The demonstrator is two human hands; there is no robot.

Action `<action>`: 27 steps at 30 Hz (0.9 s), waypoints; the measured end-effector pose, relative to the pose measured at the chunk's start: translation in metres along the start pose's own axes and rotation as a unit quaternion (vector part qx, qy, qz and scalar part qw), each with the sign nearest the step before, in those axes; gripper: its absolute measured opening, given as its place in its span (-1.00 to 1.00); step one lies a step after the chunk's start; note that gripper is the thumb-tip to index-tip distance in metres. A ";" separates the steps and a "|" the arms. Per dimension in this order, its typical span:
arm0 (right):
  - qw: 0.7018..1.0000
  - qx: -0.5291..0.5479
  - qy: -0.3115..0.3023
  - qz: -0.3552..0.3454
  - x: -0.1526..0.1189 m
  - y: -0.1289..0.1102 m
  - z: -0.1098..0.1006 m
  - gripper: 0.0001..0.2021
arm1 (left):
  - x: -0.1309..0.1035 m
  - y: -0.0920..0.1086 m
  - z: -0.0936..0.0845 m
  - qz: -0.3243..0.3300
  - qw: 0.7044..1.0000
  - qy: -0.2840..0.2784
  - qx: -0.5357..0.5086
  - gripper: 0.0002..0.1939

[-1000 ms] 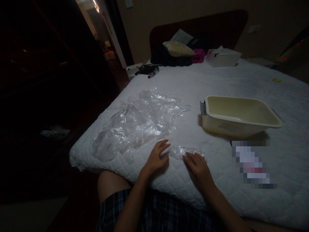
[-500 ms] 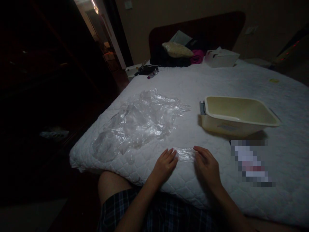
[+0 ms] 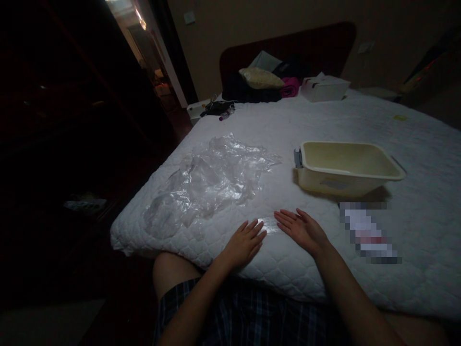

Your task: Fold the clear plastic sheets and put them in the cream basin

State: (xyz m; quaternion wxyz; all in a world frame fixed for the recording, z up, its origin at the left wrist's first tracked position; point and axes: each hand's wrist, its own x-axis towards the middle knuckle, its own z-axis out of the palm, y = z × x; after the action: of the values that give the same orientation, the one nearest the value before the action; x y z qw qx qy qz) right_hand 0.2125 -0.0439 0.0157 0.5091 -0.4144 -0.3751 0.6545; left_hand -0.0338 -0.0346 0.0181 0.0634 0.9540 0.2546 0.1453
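A small flat piece of folded clear plastic (image 3: 269,225) lies on the white quilted bed, partly covered at its ends. On its left end rests my left hand (image 3: 245,243), open, palm down with the fingers spread. My right hand (image 3: 299,230) is open too, its fingers stretched out over the right end; whether it touches the plastic I cannot tell. Beyond my left hand, a large crumpled sheet of clear plastic (image 3: 212,178) is spread out on the bed.
A cream plastic tub (image 3: 345,180) with grey handles stands to the right. In front of it lies a blurred-out item (image 3: 369,235). At the headboard are a beige pillow (image 3: 260,78), a rolled magenta cloth (image 3: 289,87) and a white box (image 3: 325,88). The bed's edge (image 3: 117,238) is at left.
My right hand has flattened and stretched its fingers inward over the plastic's right end, where before its fingers were curled at that edge. The left hand stays on the left end. The view has shifted slightly.
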 end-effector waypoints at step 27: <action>0.619 -0.730 -0.035 -0.288 -0.035 0.024 0.018 -0.43 | -0.006 0.004 0.000 -0.020 0.999 0.011 -0.026 -0.56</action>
State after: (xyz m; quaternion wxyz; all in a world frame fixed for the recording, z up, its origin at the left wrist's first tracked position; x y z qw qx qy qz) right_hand 0.1922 -0.0843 0.0060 0.1880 -0.4969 -0.8472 -0.0009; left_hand -0.0365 -0.0408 0.0170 0.0884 0.9450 0.2701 0.1615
